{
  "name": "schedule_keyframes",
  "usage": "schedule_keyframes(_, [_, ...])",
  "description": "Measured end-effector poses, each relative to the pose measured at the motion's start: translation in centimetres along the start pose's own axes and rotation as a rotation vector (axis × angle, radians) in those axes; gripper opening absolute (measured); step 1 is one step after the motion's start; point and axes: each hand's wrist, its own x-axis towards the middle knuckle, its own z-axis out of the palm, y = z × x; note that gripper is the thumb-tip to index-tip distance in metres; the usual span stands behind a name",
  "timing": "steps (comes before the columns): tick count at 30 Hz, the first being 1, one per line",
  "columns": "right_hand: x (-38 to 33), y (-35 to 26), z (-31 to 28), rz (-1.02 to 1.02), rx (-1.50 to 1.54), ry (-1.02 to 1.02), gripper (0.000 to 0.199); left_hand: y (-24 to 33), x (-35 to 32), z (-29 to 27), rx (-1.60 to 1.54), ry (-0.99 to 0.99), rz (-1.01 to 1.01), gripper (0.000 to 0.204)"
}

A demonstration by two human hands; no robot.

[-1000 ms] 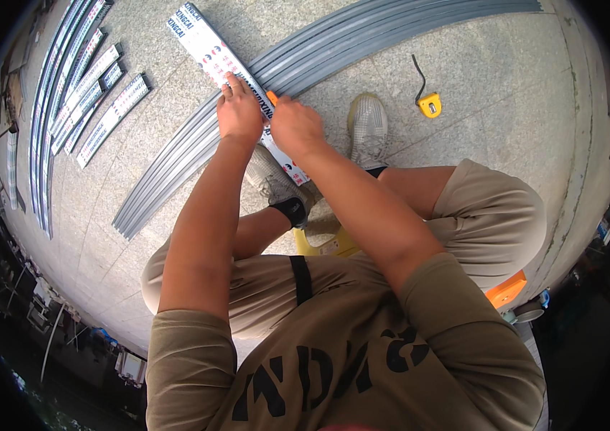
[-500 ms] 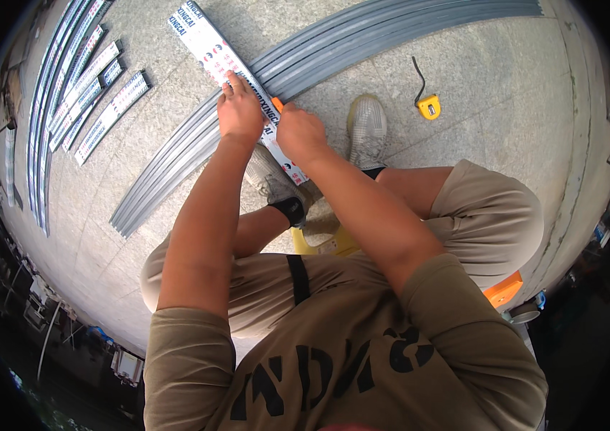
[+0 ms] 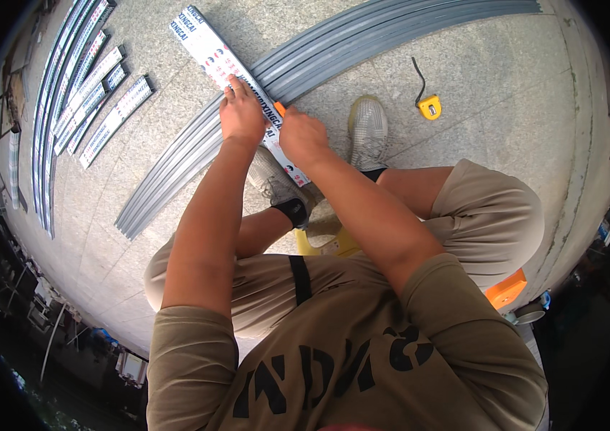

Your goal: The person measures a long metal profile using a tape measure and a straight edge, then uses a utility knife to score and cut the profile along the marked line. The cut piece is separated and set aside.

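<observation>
Working down on a pale speckled floor (image 3: pixel 168 108), over a long white bar (image 3: pixel 201 43) covered in blue and red printing. Got it lying on a slant from near the top edge down to beside the left shoe (image 3: pixel 270 176), crossing over a bundle of long grey strips (image 3: pixel 305 68).

Resting the left hand (image 3: pixel 241 113) palm-down on top of the bar, roughly midway along, fairly open with the fingers stretched forward. Curling the right hand (image 3: pixel 303 135) into a closed grip round an orange item (image 3: pixel 280 108), right by the bar's right-hand edge. Can only see a short orange end poking out past the fingers, so can't name the kind or say for sure about contact with the bar.

Also spotting a yellow tape measure (image 3: pixel 430 107) with a dark strap off to the right, well apart from the bar and past the right shoe (image 3: pixel 368 129). Over on the left, seeing a spread of printed strips (image 3: pixel 117 111), some long, some short, mostly side by side. Wearing an olive shirt (image 3: pixel 319 345) with black lettering and tan trousers (image 3: pixel 495 215).
</observation>
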Motion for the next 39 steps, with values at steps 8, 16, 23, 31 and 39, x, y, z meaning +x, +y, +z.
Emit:
schedule_keyframes(8, [-0.6, -0.2, -2.1, 0.012, 0.009, -0.041, 0.019, -0.1, 0.2, 0.5, 0.001, 0.008, -0.001, 0.127])
schedule_keyframes(16, [0.4, -1.2, -2.0, 0.024, 0.075, 0.059, 0.022, -0.4, 0.2, 1.3, -0.005, 0.061, 0.022, 0.125])
schedule_keyframes(23, [1.3, -1.7, -1.4, 0.002, 0.029, 0.026, 0.022, -0.3, 0.3, 1.0, 0.033, 0.034, 0.014, 0.119])
schedule_keyframes(31, [0.1, -0.1, 0.1, -0.030, 0.010, 0.023, 0.021, -0.2, 0.1, 0.9, 0.007, 0.050, 0.021, 0.125])
schedule_keyframes(39, [-0.4, 0.2, -0.9, 0.023, 0.023, -0.019, 0.022, -0.2, 0.2, 1.0, -0.016, 0.043, 0.007, 0.127])
